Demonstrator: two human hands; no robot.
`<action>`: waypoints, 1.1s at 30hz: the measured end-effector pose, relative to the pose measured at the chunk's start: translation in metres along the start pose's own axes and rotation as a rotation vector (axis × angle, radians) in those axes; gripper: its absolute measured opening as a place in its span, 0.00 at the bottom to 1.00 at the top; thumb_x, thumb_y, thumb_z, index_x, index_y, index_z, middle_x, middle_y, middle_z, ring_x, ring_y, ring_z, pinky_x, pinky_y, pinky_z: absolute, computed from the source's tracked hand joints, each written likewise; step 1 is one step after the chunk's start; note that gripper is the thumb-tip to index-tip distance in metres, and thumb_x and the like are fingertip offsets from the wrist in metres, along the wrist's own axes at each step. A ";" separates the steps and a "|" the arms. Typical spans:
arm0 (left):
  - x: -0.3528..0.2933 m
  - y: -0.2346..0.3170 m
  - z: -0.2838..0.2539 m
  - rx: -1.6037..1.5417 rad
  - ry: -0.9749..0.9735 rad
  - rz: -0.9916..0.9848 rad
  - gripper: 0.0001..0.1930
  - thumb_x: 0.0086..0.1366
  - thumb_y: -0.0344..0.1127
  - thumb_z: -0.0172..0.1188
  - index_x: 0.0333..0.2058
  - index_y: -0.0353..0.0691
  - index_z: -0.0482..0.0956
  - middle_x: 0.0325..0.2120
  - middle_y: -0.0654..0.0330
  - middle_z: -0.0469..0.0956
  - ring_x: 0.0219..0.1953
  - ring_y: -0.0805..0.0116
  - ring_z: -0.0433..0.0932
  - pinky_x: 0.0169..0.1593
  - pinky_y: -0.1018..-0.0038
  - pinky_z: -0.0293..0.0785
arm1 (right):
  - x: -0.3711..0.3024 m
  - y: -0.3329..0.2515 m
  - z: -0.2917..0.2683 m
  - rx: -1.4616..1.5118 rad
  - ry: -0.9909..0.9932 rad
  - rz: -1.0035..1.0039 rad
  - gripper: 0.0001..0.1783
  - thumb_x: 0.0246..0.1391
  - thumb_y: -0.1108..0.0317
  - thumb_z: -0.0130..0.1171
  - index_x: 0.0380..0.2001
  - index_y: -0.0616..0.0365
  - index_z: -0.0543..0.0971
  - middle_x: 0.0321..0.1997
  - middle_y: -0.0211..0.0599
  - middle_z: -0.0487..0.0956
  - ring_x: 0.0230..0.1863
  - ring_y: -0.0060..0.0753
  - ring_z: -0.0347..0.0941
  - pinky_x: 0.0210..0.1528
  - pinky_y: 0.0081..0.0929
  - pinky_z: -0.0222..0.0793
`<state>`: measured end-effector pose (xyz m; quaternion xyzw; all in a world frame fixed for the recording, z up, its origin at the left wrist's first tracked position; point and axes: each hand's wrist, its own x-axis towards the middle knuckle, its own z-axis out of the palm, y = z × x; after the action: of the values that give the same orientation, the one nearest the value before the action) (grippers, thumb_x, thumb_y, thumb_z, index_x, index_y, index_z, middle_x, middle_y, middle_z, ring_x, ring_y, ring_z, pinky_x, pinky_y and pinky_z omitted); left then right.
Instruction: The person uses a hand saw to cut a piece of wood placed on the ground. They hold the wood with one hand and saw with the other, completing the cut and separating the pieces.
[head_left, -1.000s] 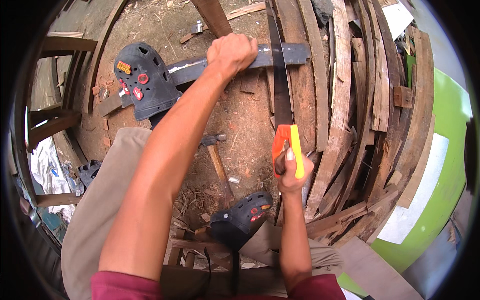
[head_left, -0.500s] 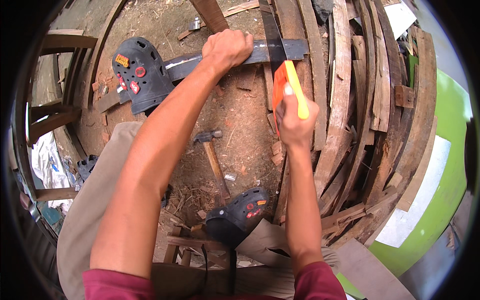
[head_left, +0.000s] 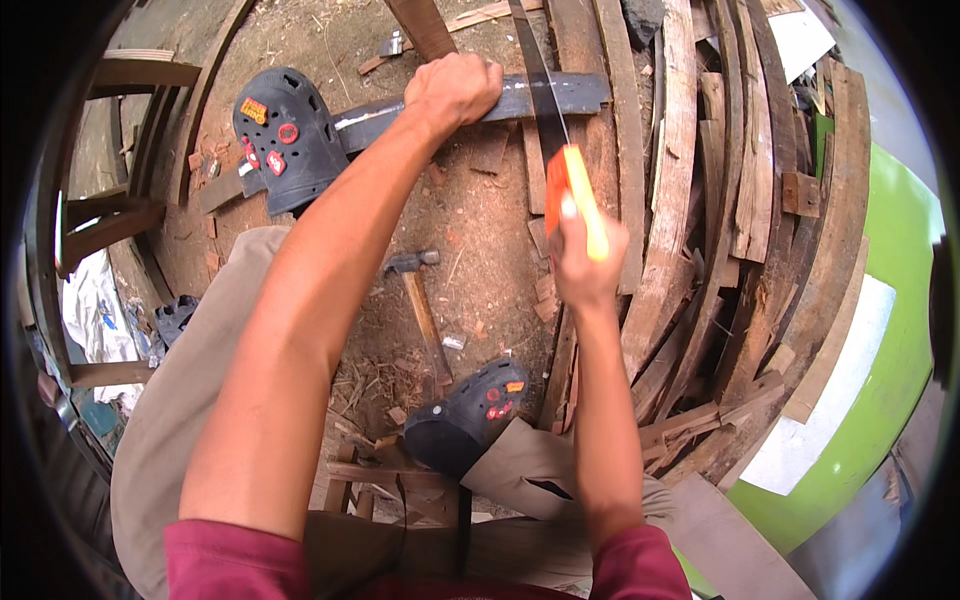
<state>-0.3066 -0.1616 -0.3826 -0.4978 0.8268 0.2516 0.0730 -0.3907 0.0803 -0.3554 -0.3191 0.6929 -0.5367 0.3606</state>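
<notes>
My right hand point(head_left: 588, 258) is wrapped round the orange and yellow handle of a handsaw point(head_left: 546, 112). The saw's dark blade lies across a dark-painted wooden board point(head_left: 385, 126), close to the board's right end. My left hand point(head_left: 455, 88) is closed over that board, left of the blade, and presses on it. One black clog point(head_left: 288, 140) with red and orange charms is on my left foot, over the board's left part. On the ground between my arms lies a hammer point(head_left: 422, 315) with a wooden handle.
Long wooden planks point(head_left: 665, 170) are piled along the right, beside a green and white panel point(head_left: 850, 400). A wooden frame point(head_left: 110, 225) stands at the left. My other clog point(head_left: 467, 418) is near the low wooden stool point(head_left: 390, 478). Wood scraps litter the dirt ground.
My right hand has drawn the saw back toward me, so its handle sits lower. My left hand stays on the board. The view has shifted slightly.
</notes>
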 end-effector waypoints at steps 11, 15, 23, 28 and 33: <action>0.004 0.002 0.003 -0.008 0.006 -0.005 0.28 0.68 0.51 0.41 0.38 0.34 0.86 0.41 0.39 0.83 0.47 0.41 0.82 0.54 0.54 0.77 | 0.043 0.001 0.004 0.084 0.025 0.004 0.21 0.64 0.62 0.58 0.18 0.61 0.73 0.13 0.24 0.67 0.16 0.17 0.62 0.18 0.27 0.55; -0.013 0.002 0.000 -0.009 -0.098 -0.023 0.27 0.67 0.50 0.41 0.35 0.35 0.86 0.38 0.41 0.84 0.44 0.42 0.83 0.52 0.55 0.78 | -0.050 0.001 -0.005 0.143 0.077 0.115 0.20 0.65 0.64 0.54 0.20 0.64 0.75 0.14 0.26 0.70 0.16 0.17 0.64 0.18 0.24 0.55; 0.005 -0.001 0.003 -0.072 0.030 0.028 0.32 0.70 0.51 0.38 0.37 0.27 0.84 0.38 0.33 0.81 0.45 0.35 0.81 0.55 0.51 0.75 | -0.048 -0.014 -0.012 0.001 0.205 -0.055 0.19 0.64 0.65 0.53 0.19 0.62 0.72 0.14 0.25 0.68 0.16 0.17 0.62 0.19 0.23 0.54; 0.001 -0.009 0.004 -0.062 0.040 0.070 0.38 0.69 0.63 0.40 0.39 0.28 0.84 0.40 0.35 0.82 0.47 0.37 0.81 0.55 0.51 0.74 | -0.049 -0.088 -0.032 0.130 0.329 -0.182 0.19 0.64 0.65 0.52 0.20 0.63 0.70 0.15 0.27 0.67 0.16 0.17 0.59 0.18 0.21 0.52; -0.008 -0.011 -0.003 0.104 -0.123 0.273 0.55 0.42 0.89 0.53 0.38 0.32 0.84 0.36 0.44 0.85 0.44 0.47 0.84 0.49 0.55 0.79 | -0.115 -0.108 -0.040 0.089 0.396 0.031 0.14 0.64 0.68 0.58 0.25 0.62 0.74 0.17 0.23 0.68 0.18 0.14 0.60 0.19 0.19 0.53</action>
<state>-0.2926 -0.1609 -0.3803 -0.3602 0.8926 0.2460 0.1143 -0.3571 0.1726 -0.2254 -0.1803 0.7308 -0.6134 0.2391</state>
